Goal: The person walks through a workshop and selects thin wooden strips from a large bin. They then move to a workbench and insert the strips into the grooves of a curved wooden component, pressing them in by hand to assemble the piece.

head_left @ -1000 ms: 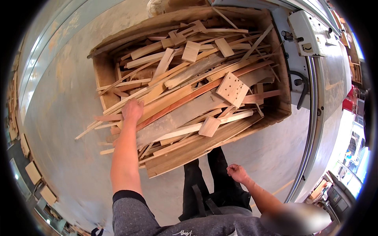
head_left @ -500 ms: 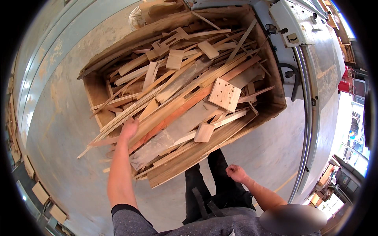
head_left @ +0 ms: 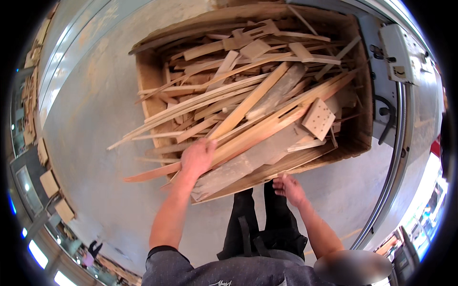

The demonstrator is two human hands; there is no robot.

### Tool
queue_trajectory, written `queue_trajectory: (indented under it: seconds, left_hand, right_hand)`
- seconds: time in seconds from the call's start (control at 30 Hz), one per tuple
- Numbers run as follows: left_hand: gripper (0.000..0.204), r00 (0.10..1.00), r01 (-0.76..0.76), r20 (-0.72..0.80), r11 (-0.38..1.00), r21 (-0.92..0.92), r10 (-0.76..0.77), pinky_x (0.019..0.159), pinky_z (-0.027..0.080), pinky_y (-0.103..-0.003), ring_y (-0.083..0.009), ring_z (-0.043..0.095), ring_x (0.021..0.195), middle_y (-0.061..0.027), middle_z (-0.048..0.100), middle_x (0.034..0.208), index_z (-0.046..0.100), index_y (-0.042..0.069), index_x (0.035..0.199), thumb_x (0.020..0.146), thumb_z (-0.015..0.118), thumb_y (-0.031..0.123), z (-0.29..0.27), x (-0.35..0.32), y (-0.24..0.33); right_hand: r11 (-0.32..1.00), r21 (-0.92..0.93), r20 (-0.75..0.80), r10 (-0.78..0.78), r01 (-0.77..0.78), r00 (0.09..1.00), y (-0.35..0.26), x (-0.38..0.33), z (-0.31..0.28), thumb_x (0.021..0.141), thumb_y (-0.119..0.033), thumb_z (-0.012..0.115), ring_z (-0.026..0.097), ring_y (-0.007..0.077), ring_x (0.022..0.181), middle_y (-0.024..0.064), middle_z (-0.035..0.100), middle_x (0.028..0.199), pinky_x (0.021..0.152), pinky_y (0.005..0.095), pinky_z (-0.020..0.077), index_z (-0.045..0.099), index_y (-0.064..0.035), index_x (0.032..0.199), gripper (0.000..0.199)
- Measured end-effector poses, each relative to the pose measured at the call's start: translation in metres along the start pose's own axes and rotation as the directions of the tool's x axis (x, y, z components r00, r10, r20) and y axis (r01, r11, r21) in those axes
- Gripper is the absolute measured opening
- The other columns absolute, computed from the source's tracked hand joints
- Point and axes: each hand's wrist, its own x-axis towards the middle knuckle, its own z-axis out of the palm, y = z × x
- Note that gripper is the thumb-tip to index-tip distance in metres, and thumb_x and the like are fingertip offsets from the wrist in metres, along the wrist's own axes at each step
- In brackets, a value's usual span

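My left hand [head_left: 198,155] is closed round the near end of a flat, pale wooden strip [head_left: 257,102]. The strip slants up and away to the right over the scrap pile. By the near edge of the wooden bin [head_left: 146,95] is my right hand [head_left: 289,189], its fingers loosely bent and somewhat apart, with nothing visible in them. A broad greyish board [head_left: 253,164] lies between the hands. Farther right rests a square block with drilled holes [head_left: 318,118]. A reddish strip [head_left: 152,173] sticks out of the bin beside my left wrist.
Long thin strips [head_left: 191,112] jut past the bin's left side. Offcuts and a notched piece [head_left: 262,30] cover its far part. A machine with a metal rail [head_left: 400,157] and control box [head_left: 400,52] stands at right. Grey floor [head_left: 95,143] borders the left side.
My left hand has shifted right and lifted the pale strip over the other pieces. My right hand has come up to the bin's near edge. A small block there no longer shows. The view has shifted.
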Motion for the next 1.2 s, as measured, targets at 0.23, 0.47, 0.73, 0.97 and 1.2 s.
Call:
queue_trajectory:
  seconds: [0.23, 0.47, 0.73, 0.97, 1.2]
  left_hand:
    - [0.079, 1.000, 0.026, -0.012, 0.999, -0.036, -0.026, 0.087, 0.052, -0.045, -0.0380, 0.064, 0.101, -0.0229, 0.066, 0.105, 0.059, -0.005, 0.117, 0.081, 0.065, 0.065, 0.027, -0.053, 0.017]
    - [0.098, 1.000, 0.015, -0.008, 0.999, -0.039, -0.016, 0.093, 0.049, -0.041, -0.0328, 0.062, 0.108, -0.0201, 0.065, 0.109, 0.051, -0.007, 0.127, 0.068, 0.075, 0.068, 0.036, -0.088, 0.032]
    - [0.081, 0.997, -0.026, -0.074, 0.994, -0.109, 0.018, 0.093, 0.048, -0.043, -0.0355, 0.062, 0.104, -0.0231, 0.065, 0.108, 0.054, -0.007, 0.125, 0.076, 0.074, 0.055, 0.049, -0.109, 0.037]
    - [0.067, 0.983, -0.092, -0.166, 0.995, -0.046, 0.083, 0.085, 0.051, -0.044, -0.0363, 0.065, 0.094, -0.0223, 0.067, 0.097, 0.057, -0.006, 0.117, 0.086, 0.067, 0.052, 0.042, -0.110, 0.031]
    - [0.067, 0.979, -0.080, -0.181, 0.994, 0.067, 0.091, 0.079, 0.054, -0.044, -0.0360, 0.067, 0.087, -0.0211, 0.068, 0.093, 0.063, -0.005, 0.113, 0.088, 0.062, 0.058, -0.013, -0.099, 0.033]
  right_hand:
    - [0.953, 0.302, 0.169, -0.072, 0.018, 0.983, -0.035, 0.031, 0.047, 0.091, -0.065, 0.057, 0.050, 0.0262, 0.128, 0.0114, 0.047, 0.143, 0.099, 0.0439, 0.0470, 0.032, -0.0095, 0.147, 0.083]
    - [0.829, 0.559, 0.155, -0.078, -0.022, 0.985, -0.027, 0.040, 0.056, 0.089, -0.060, 0.065, 0.043, 0.0289, 0.138, 0.0093, 0.041, 0.152, 0.111, 0.0493, 0.0400, 0.030, -0.0118, 0.151, 0.086]
    - [0.796, 0.605, 0.137, -0.095, -0.007, 0.986, -0.026, 0.037, 0.056, 0.091, -0.054, 0.065, 0.049, 0.0275, 0.133, 0.0060, 0.051, 0.145, 0.110, 0.0473, 0.0416, 0.040, -0.0138, 0.147, 0.073]
    - [0.780, 0.625, 0.093, -0.114, 0.031, 0.989, -0.030, 0.039, 0.061, 0.094, -0.047, 0.062, 0.052, 0.0252, 0.131, 0.0054, 0.055, 0.142, 0.109, 0.0440, 0.0448, 0.047, -0.0138, 0.143, 0.061]
    - [0.749, 0.660, 0.142, -0.189, 0.049, 0.972, -0.066, 0.047, 0.087, 0.100, -0.044, 0.055, 0.054, 0.0231, 0.130, 0.0039, 0.056, 0.142, 0.111, 0.0406, 0.0427, 0.049, -0.0114, 0.141, 0.053]
